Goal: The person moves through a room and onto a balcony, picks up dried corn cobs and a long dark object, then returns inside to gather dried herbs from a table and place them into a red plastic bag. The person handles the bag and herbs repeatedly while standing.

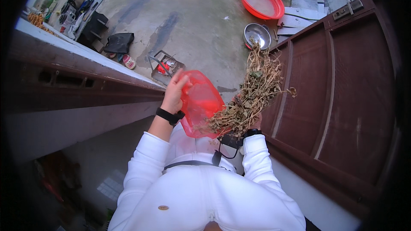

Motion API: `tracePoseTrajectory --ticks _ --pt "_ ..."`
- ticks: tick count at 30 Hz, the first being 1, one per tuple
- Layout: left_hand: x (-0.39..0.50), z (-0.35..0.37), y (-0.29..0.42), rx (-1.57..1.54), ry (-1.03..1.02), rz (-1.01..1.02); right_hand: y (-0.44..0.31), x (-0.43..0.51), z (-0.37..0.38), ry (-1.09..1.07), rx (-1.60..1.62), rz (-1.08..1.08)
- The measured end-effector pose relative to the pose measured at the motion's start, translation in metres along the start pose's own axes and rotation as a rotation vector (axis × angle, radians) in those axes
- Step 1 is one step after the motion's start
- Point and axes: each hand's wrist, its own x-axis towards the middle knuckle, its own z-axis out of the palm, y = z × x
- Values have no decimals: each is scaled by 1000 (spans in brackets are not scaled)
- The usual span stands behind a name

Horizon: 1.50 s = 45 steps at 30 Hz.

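My left hand [176, 92] grips the rim of a thin red plastic bag [203, 98], which hangs wide-mouthed in front of my legs. A bulky bundle of dried plant stems and leaves [253, 93] lies along my right hand [256, 122], which holds it from beneath; most of that hand's fingers are hidden by the leaves. The lower left end of the bundle overlaps the bag's right edge. Whether any stems are inside the bag I cannot tell.
A brown door [356, 86] stands at my right and a door frame [80, 81] at my left. Ahead are a metal basin [257, 35], a red tub [261, 1] holding water, a long-handled dustpan [170, 65], a black bag [119, 42] and a cluttered table [91, 14].
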Motion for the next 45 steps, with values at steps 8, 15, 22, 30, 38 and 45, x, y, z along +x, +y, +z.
tracePoseTrajectory --ticks 8,15,22,30,38,45 --pt "-38 55 -31 416 -304 54 3 19 43 173 -21 72" --pt "-36 60 -35 537 -315 29 10 26 53 135 121 56" --pt "-44 55 -27 429 -316 7 14 24 60 137 225 65" --pt "-47 30 -8 451 -273 -75 24 20 43 191 210 -46" --pt "-21 -19 3 -28 -89 -116 25 20 39 233 199 -76" --pt "-12 -23 3 16 191 -25 15 25 35 206 121 16"
